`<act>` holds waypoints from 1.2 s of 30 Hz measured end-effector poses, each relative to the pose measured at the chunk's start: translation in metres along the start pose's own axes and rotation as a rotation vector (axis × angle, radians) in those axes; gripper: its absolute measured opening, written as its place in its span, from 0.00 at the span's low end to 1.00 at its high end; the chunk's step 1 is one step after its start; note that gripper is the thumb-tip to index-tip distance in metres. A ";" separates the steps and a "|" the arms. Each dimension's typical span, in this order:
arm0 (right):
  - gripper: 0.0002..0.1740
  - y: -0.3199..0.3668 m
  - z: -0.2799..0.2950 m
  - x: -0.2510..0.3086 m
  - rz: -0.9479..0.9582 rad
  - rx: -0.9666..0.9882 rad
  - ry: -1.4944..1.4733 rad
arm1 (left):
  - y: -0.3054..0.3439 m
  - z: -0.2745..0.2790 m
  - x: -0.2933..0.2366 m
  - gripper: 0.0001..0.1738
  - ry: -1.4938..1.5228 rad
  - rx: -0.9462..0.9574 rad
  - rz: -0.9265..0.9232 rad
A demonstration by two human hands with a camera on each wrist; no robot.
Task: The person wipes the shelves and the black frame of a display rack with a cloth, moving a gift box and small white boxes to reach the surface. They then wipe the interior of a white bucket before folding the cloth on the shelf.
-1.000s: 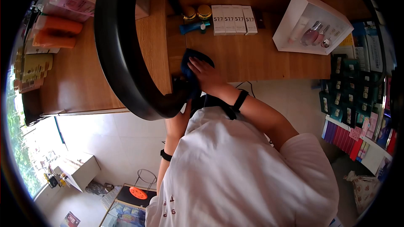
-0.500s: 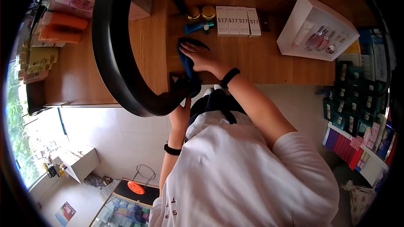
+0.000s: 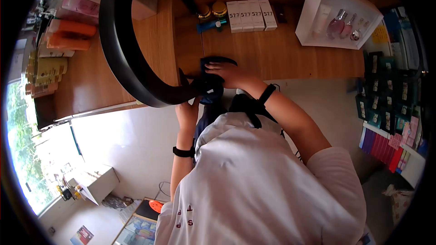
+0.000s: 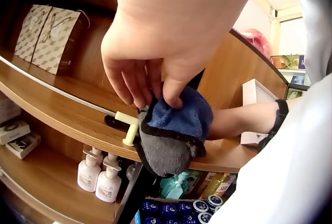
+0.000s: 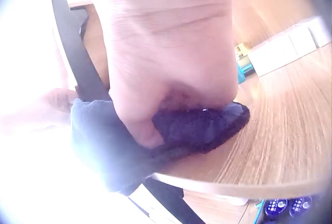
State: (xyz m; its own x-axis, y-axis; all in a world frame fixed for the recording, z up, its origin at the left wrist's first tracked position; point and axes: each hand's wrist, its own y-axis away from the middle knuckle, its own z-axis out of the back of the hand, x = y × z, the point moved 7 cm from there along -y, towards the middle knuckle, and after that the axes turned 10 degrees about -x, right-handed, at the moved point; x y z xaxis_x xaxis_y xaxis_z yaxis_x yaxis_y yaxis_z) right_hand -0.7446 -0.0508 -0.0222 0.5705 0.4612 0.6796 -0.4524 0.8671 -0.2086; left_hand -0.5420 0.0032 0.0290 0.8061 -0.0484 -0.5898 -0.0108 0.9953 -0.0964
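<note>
A navy cloth (image 4: 189,112) with a grey underside and dark border lies bunched over a wooden shelf's front edge, beside a curved black bar (image 3: 116,45). My left hand (image 4: 161,42) pinches one end of it between thumb and fingers, just in front of the edge. On the shelf top, my right hand (image 3: 238,76) presses the cloth's other end, fingers laid straight across it in the head view. From the right wrist, the thumb (image 5: 148,133) shows over the cloth (image 5: 197,128), and the other fingers are hidden behind the palm.
Farther back on the shelf (image 3: 290,63) stand several white "577" boxes (image 3: 251,16), gold-lidded jars (image 3: 219,9) and a blue tube (image 3: 206,26). A white display box (image 3: 338,16) holds pink bottles. White pump bottles (image 4: 108,182) stand on the shelf below, near a pale yellow fitting (image 4: 129,128).
My right hand slid inward over the shelf with the cloth, then back toward the front edge and slightly right. My left hand kept hold of the cloth. The head view shifted somewhat.
</note>
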 end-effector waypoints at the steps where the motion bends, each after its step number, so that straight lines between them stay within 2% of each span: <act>1: 0.40 0.003 0.000 0.002 -0.015 -0.022 0.008 | -0.004 0.001 0.001 0.27 0.050 0.044 -0.005; 3: 0.36 0.009 -0.002 0.004 -0.057 -0.041 0.029 | -0.015 -0.001 0.006 0.26 0.099 0.111 -0.042; 6: 0.34 0.014 -0.004 0.010 -0.115 -0.157 0.021 | -0.029 -0.004 0.011 0.24 0.112 0.213 -0.253; 8: 0.34 0.018 -0.001 0.022 -0.222 -0.238 0.004 | -0.037 0.008 -0.001 0.19 0.006 0.058 -0.492; 12: 0.36 0.024 -0.011 0.036 -0.434 -0.339 0.007 | -0.058 0.009 0.001 0.18 0.082 0.083 -0.663; 13: 0.36 0.027 -0.019 0.037 -0.451 -0.352 0.016 | -0.062 0.020 -0.014 0.16 0.066 0.021 -0.812; 14: 0.36 0.034 -0.021 0.039 -0.462 -0.459 0.072 | -0.062 0.027 -0.024 0.15 0.052 -0.046 -0.958; 15: 0.37 0.040 -0.018 0.048 -0.475 -0.562 0.127 | -0.063 0.025 -0.019 0.15 0.065 -0.031 -0.971; 17: 0.37 0.051 -0.021 0.062 -0.519 -0.619 0.146 | -0.067 0.003 0.004 0.12 -0.084 0.211 -0.834; 18: 0.38 0.056 -0.021 0.069 -0.540 -0.669 0.165 | -0.067 0.016 -0.009 0.11 0.068 0.139 -0.915; 19: 0.38 0.059 -0.024 0.076 -0.565 -0.690 0.184 | -0.070 0.009 0.007 0.14 0.078 0.180 -0.817; 21: 0.37 0.067 -0.026 0.098 -0.652 -0.713 0.199 | -0.072 0.006 0.014 0.18 0.096 0.224 -0.853; 22: 0.33 0.075 -0.033 0.118 -0.656 -0.837 0.249 | -0.075 0.006 0.016 0.19 0.070 0.342 -0.793; 23: 0.33 0.078 -0.040 0.126 -0.676 -0.851 0.255 | -0.075 0.010 0.017 0.19 0.076 0.360 -0.810; 25: 0.27 0.087 -0.062 0.125 -0.940 -0.773 0.143 | -0.083 0.020 0.023 0.19 0.067 0.364 -0.754; 26: 0.27 0.088 -0.069 0.130 -0.956 -0.789 0.149 | -0.086 0.026 0.025 0.20 0.071 0.392 -0.760; 27: 0.22 0.085 -0.075 0.136 -0.951 -0.797 0.130 | -0.089 0.027 0.030 0.20 0.077 0.405 -0.777; 28: 0.18 0.081 -0.081 0.142 -0.944 -0.803 0.112 | -0.094 0.032 0.034 0.20 0.075 0.341 -0.830; 29: 0.18 0.078 -0.087 0.147 -0.953 -0.814 0.115 | -0.099 0.039 0.038 0.20 0.073 0.272 -0.879; 30: 0.19 0.068 -0.078 0.163 -0.893 -0.900 0.142 | -0.105 0.044 0.043 0.20 0.076 0.278 -0.889; 31: 0.20 0.058 -0.068 0.176 -0.828 -0.984 0.170 | -0.107 0.054 0.043 0.20 0.023 0.195 -1.012; 32: 0.25 0.047 -0.066 0.180 -0.818 -0.978 0.209 | -0.110 0.064 0.042 0.20 -0.031 0.109 -1.133; 33: 0.25 0.036 -0.060 0.186 -0.821 -0.988 0.214 | -0.123 0.070 0.044 0.20 -0.026 0.109 -1.143; 35: 0.26 0.009 -0.045 0.206 -0.648 -1.025 0.381 | -0.103 0.066 0.045 0.23 -0.893 -0.619 -1.923; 36: 0.26 0.001 -0.050 0.200 -0.654 -1.034 0.384 | -0.101 0.066 0.041 0.23 -0.886 -0.623 -1.933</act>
State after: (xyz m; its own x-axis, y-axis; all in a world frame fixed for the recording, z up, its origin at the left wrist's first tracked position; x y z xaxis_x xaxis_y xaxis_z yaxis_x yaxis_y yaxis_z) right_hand -0.5967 0.0520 0.0779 0.7226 -0.2290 0.6522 0.6269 0.6147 -0.4787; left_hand -0.4688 -0.0938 0.0678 0.0445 -0.4320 0.9008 0.9085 -0.3576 -0.2164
